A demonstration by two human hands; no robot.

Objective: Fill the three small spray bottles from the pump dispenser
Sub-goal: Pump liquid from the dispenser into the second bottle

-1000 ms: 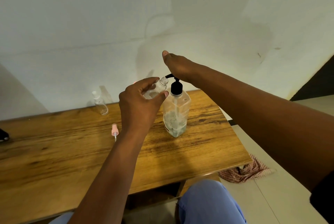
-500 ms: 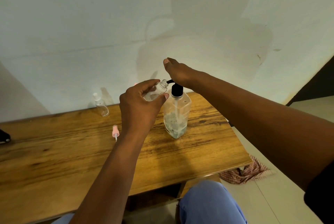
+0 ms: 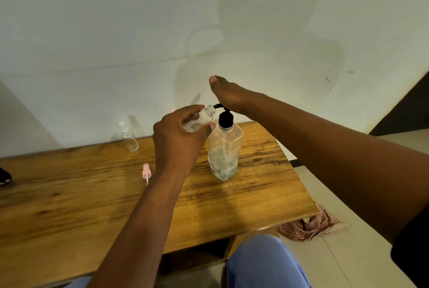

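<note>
Two hands work together: the left hand point(image 3: 178, 141) grips a small clear uncapped bottle point(image 3: 200, 119) tilted toward 2 o'clock under the black spout, while the flat right hand point(image 3: 228, 93) presses the clear black-topped pump dispenser point(image 3: 224, 148).

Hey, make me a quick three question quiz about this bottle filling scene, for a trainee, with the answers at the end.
1. True or false: the left hand holds a small bottle with its open mouth at the pump spout.
2. Which lies loose on the table? A) pink spray cap B) funnel C) spoon
3. Fill in: the right hand presses on the ____ of the dispenser.

Key: 1 true; 2 A; 3 pump head.
</note>
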